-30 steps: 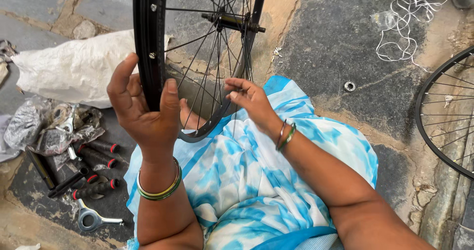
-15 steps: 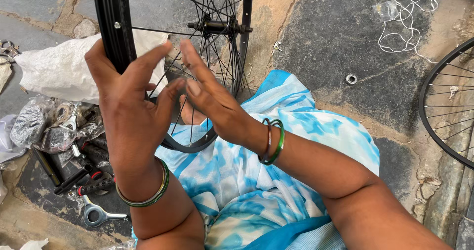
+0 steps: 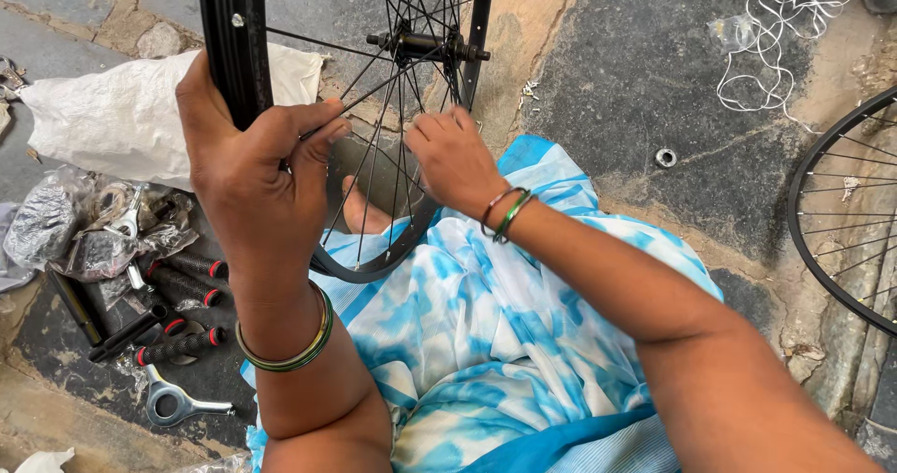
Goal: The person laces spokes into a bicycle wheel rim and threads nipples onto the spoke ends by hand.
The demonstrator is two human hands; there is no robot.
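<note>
Gripping entry, head view: left hand [image 3: 248, 169] clamped round the black metal rim of the spoked bicycle wheel [image 3: 234, 43], thumb hooked over the inner edge, fingers wrapped behind; green and gold bangles on that wrist.

Right hand [image 3: 456, 160]: fingertips pinched together on thin steel spokes just inward of the rim, below the black hub and axle [image 3: 425, 43]; whether a small tool or nipple sits between them cannot be told.

Change noted: against the view half a second back, the right hand has drawn away from the left and now sits apart from it across the spokes; the left has kept its hold on the rim. Judged meaning: work has passed to a different spoke while the wheel is held steady.

Wheel stands upright over the lap, its lowest arc resting against the blue and white patterned cloth [image 3: 486, 342].

Edges and room: beyond the left grip, a crumpled white sack [image 3: 121, 109], black rubber handlebar grips with red ends [image 3: 182, 342] and a flat silver spanner [image 3: 177, 403] lie close. Beyond the right grip, bare dark stone, a small metal washer [image 3: 665, 158], tangled white cord [image 3: 775, 43] and a second spoked rim [image 3: 841, 221] well apart
</note>
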